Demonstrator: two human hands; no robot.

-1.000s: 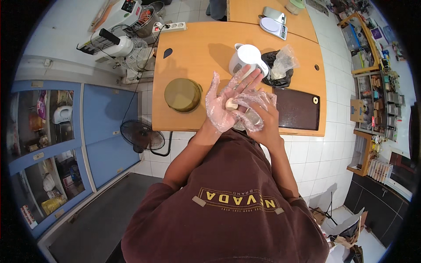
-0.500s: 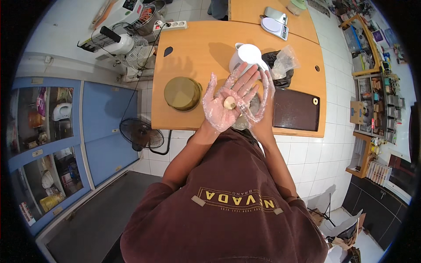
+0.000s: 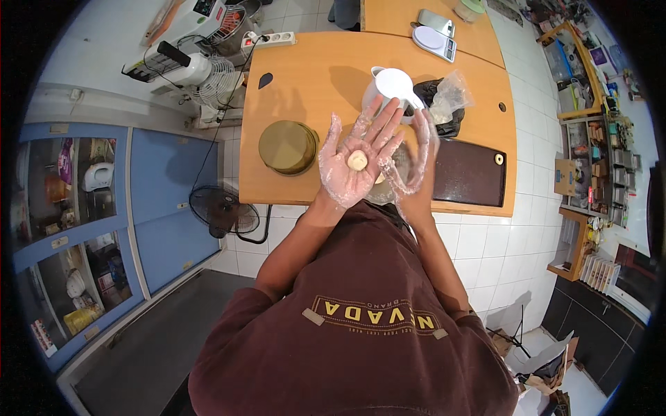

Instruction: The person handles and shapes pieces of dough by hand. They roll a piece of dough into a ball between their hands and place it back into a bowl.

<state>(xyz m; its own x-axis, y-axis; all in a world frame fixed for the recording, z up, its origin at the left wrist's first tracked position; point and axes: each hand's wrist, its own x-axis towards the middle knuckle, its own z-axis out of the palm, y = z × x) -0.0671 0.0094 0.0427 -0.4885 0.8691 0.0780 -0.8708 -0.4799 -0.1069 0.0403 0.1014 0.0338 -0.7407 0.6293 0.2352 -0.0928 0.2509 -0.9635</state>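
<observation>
My left hand (image 3: 343,180), dusted with white powder, is palm up with its fingers spread, bearing a small pale dough ball (image 3: 357,160) in the middle of the palm. Just to its right, my right hand (image 3: 415,173), also powdery, is held upright with its fingers apart and nothing visible in them. Behind and below the two hands is a bowl (image 3: 381,193), mostly hidden. A dark brown tray (image 3: 465,180) with a pale dough ring (image 3: 499,159) lies to the right.
On the wooden table (image 3: 312,62) stand an olive round container (image 3: 283,144), a white jug (image 3: 388,83), a black bag (image 3: 447,125) with clear plastic, and a power strip (image 3: 277,39). Scales (image 3: 433,43) are farther back. A person's leg (image 3: 343,14) shows beyond. A floor fan (image 3: 215,215) stands left.
My right hand has lifted off my left palm and tilted upright to the right, uncovering the dough ball. My left hand has shifted slightly left and its fingers point up the frame.
</observation>
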